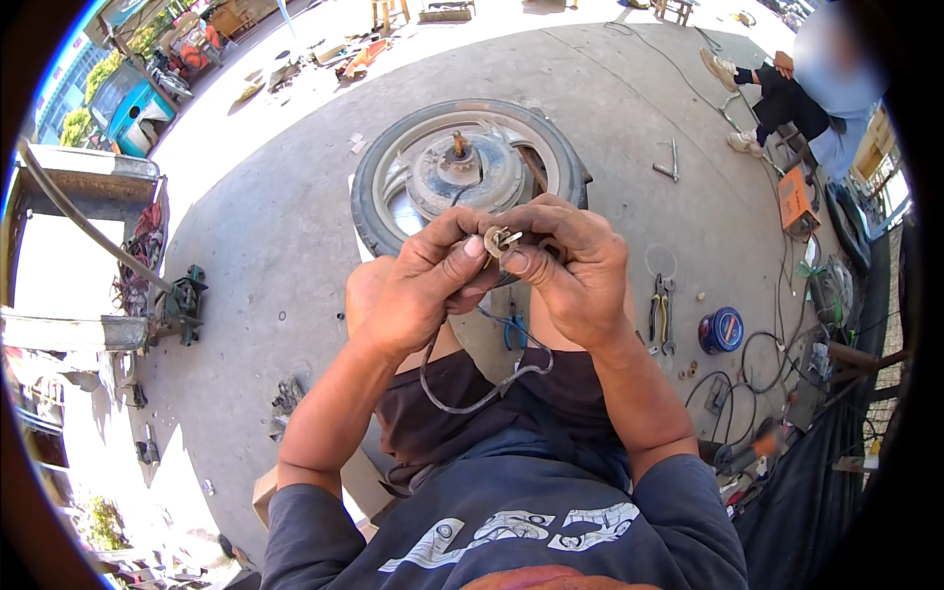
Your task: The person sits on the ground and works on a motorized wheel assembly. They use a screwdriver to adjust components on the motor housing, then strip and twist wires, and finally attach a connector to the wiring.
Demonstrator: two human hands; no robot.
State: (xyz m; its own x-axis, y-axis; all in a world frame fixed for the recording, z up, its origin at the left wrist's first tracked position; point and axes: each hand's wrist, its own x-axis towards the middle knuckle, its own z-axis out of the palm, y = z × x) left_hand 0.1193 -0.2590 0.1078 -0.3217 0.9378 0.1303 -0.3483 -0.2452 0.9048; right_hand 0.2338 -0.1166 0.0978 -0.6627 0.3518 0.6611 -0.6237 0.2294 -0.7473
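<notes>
Between the fingertips of both my hands is a small round brownish part with shiny metal prongs (500, 242); its exact kind is unclear. My left hand (433, 270) pinches it from the left, thumb on its edge. My right hand (573, 261) grips it from the right with thumb and forefinger. A dark cable (460, 409) hangs in a loop below my hands, over my lap; where its ends go is partly hidden. Just beyond my hands, a wheel with a hub motor (425, 162) lies flat, its axle pointing up.
Blue-handled pliers (515, 332) lie between my legs. To the right are yellow-and-black pliers (664, 313), a round blue-lidded tub (722, 329), tangled cables and an orange box (798, 204). A person (836, 98) sits at the far right. A metal cart (79, 329) stands left.
</notes>
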